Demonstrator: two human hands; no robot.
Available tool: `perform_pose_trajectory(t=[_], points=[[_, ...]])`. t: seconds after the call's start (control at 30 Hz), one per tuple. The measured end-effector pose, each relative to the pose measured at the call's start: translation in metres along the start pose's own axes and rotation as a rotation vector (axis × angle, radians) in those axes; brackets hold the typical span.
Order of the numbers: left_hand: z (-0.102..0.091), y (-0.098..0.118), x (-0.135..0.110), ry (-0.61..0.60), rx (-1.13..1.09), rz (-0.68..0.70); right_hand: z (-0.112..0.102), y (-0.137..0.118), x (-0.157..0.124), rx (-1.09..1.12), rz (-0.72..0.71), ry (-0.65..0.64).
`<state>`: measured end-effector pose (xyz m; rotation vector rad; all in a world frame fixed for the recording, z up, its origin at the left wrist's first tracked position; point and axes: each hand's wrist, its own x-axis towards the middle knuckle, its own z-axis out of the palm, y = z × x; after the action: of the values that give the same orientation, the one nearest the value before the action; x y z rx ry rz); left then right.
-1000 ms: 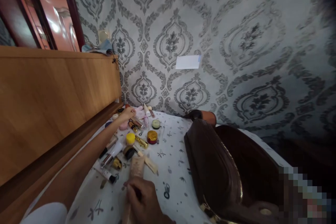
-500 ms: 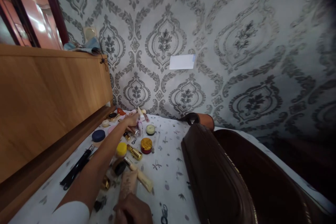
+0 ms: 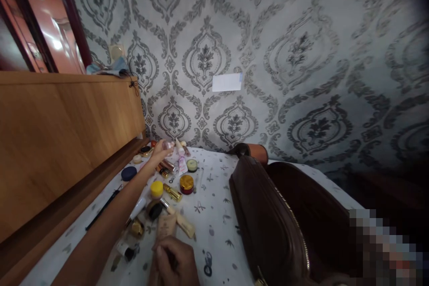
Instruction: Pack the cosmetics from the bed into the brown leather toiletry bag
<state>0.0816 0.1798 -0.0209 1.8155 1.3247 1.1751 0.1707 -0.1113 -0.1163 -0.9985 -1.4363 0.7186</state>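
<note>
Head view. My left hand [image 3: 158, 153] reaches to the far end of the patterned sheet [image 3: 217, 214]. Its grip is narrow, the fingertips pinching a small pale pink bottle [image 3: 166, 145] just above the heap of cosmetics by the wall. My right hand [image 3: 174, 262], at the lower edge, has its grip curled around the near end of a beige tube [image 3: 166, 227] that lies on the sheet. Between the hands lie a yellow-capped jar [image 3: 156, 189], a gold lipstick [image 3: 173, 192], a red and gold jar [image 3: 186, 183] and a green jar [image 3: 192, 165]. A dark blue compact [image 3: 129, 173] lies beside the wooden panel [image 3: 67, 134]. A brown bag [image 3: 268, 219] lies to the right.
</note>
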Motion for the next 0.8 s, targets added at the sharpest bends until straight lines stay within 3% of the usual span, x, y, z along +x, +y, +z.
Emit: perform_pose_trajectory(t=[0.13, 0.27, 0.4, 0.57, 0.67, 0.8], points=[[-0.008, 0.013, -0.039, -0.063, -0.461, -0.072, -0.010, -0.015, 0.008, 0.105, 0.099, -0.066], [-0.015, 0.026, -0.081, -0.151, -0.751, -0.147, -0.014, -0.030, 0.020, 0.282, 0.209, -0.020], [-0.016, 0.040, -0.119, -0.203, -0.912, -0.234, -0.019, -0.038, 0.035, 0.411, 0.311, 0.047], [-0.003, 0.053, -0.164, -0.288, -1.171, -0.359, -0.029, -0.044, 0.051, 0.506, 0.385, 0.104], [0.006, 0.057, -0.187, -0.358, -1.228, -0.403, -0.034, -0.044, 0.048, 0.514, 0.376, 0.134], [0.012, 0.057, -0.208, -0.315, -1.302, -0.407, -0.040, -0.040, 0.029, 0.493, 0.403, 0.132]])
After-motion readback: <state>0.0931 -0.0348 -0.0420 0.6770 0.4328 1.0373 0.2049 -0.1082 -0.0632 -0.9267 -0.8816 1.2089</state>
